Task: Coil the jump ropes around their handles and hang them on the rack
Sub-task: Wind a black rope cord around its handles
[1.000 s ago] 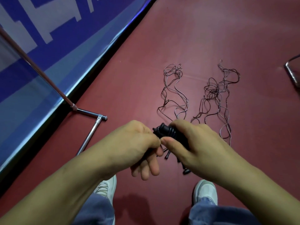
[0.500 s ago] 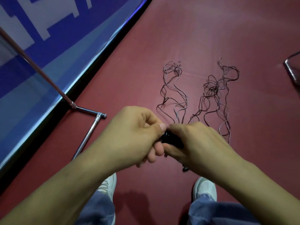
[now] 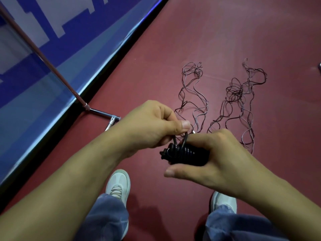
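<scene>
A black jump rope, coiled tightly around its handles, sits in my right hand, whose fingers curl round the bundle from the right. My left hand pinches a loop of the black rope just above the coil, between thumb and forefinger. Two loose thin jump ropes lie tangled on the red floor beyond my hands: one straight ahead and another to its right. Their handles are hidden behind my hands. The chrome rack shows only its base bar and one slanting pole at the left.
A blue and white banner wall runs along the left, with a dark strip at its foot. My two pale shoes stand on the red floor below my hands. A metal object pokes in at the right edge.
My hands have drawn apart a little, uncovering the black coil. The left hand has risen and now pulls a loop of rope up from the bundle.
</scene>
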A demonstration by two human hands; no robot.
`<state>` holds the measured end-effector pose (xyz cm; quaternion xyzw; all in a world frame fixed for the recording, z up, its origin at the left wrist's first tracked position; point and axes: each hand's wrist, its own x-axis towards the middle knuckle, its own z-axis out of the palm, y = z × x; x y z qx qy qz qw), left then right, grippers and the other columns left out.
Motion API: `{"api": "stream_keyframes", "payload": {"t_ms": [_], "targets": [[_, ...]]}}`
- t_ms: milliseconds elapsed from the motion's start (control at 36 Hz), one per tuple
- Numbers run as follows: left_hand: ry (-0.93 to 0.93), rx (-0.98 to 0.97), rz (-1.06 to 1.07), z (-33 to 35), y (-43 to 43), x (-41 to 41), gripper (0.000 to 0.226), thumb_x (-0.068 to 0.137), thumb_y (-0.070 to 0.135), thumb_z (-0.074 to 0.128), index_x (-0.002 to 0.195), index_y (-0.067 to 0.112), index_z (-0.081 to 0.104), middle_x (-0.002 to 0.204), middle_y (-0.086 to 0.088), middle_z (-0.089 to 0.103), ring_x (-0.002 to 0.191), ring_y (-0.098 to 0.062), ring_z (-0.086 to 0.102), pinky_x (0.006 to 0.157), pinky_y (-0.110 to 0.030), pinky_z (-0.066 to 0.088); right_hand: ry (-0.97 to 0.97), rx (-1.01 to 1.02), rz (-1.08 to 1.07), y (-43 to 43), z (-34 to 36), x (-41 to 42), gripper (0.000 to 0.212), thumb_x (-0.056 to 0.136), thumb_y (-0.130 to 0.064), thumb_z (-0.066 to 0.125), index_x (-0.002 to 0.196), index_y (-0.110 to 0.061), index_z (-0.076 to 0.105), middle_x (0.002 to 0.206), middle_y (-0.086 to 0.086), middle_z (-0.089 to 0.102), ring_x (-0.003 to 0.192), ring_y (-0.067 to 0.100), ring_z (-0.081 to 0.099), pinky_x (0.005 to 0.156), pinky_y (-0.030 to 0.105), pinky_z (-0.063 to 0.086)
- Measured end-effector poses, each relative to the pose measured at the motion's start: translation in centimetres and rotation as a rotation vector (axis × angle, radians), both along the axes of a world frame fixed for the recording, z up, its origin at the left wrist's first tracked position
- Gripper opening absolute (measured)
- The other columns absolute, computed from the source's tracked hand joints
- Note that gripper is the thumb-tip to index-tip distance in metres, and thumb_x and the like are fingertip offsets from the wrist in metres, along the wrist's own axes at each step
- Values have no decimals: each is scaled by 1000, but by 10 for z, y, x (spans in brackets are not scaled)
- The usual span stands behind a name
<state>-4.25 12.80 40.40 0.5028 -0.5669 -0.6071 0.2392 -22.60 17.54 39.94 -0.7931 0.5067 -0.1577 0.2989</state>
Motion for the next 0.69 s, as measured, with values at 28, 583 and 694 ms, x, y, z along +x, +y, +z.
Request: {"api": "stream_keyframes", "payload": {"t_ms": [28,583,694], "targets": [[4,18,4,-1,0,0,31,90,24,72,64,12,59,44,-4,46,39,-13,31,43,-19,22,-30,5,-21,-1,0,-1,61,68,-84,62,77,-24,66,54,5,52,47,22,47,45,38,44],[245,231,71,-15,12,-13,32,97,13,49,66,16,53,61,-7,37,43,-13,28,52,-33,12,-438,138,-145,-4,-2,-9,42,76,-50,75,85,-22,46,71,14,64,58,36,54,51,55,46],[208,176,96,-17,11,-14,34,100,21,54,67,19,52,59,-5,41,43,-13,33,49,-27,20,-445,141,-158,-6,-2,-11,43,73,-51,75,80,-22,45,71,17,61,60,35,55,53,56,47]]}}
